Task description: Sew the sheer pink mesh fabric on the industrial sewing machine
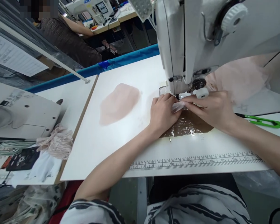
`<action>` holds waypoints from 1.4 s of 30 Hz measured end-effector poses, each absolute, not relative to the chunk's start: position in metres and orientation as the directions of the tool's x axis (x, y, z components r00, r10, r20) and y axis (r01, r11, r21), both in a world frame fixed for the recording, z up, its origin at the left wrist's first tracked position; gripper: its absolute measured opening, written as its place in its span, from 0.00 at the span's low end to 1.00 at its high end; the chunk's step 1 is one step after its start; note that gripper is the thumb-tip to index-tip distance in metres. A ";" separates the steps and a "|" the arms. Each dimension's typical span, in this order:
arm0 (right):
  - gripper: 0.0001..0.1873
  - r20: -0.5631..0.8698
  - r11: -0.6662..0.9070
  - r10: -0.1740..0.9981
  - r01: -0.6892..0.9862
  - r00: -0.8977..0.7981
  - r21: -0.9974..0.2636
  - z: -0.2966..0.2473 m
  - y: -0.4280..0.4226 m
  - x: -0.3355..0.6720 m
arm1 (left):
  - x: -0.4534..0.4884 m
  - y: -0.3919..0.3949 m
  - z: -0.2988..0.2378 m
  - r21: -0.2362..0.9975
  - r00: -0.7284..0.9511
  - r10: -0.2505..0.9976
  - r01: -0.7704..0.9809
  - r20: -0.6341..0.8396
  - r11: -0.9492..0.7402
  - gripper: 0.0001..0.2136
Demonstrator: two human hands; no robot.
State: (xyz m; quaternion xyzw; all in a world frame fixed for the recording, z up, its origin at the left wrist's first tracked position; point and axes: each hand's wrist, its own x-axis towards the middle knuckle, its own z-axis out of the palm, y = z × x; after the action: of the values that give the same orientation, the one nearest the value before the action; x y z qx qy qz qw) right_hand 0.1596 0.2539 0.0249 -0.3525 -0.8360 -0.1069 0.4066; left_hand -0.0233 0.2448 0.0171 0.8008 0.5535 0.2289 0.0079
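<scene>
Both my hands rest on the white sewing table just in front of the presser foot of a white sewing machine. My left hand is curled, fingers pressed on a small piece of sheer pale fabric. My right hand pinches the same piece from the right, fingertips meeting the left hand's. Under them lies a brown patch covered with shiny clear tape. A pale pink fabric piece lies flat to the left of my hands.
Green thread snips lie to the right. More pink fabric is piled behind the machine. A printed ruler runs along the table's front edge. Lace scraps sit at the left. Another person works at a far table.
</scene>
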 end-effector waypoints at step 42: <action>0.20 0.700 0.697 0.574 0.702 -0.424 -0.147 0.026 0.254 0.159 | -0.032 0.247 0.018 0.161 0.370 0.826 0.867 0.425 -0.471 0.04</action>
State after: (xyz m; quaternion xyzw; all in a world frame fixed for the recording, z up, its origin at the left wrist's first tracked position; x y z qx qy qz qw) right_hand 0.1592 0.2545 0.0256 -0.3800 -0.8395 -0.0840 0.3791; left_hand -0.0325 0.2468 0.0176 0.8264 0.5123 0.2292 -0.0449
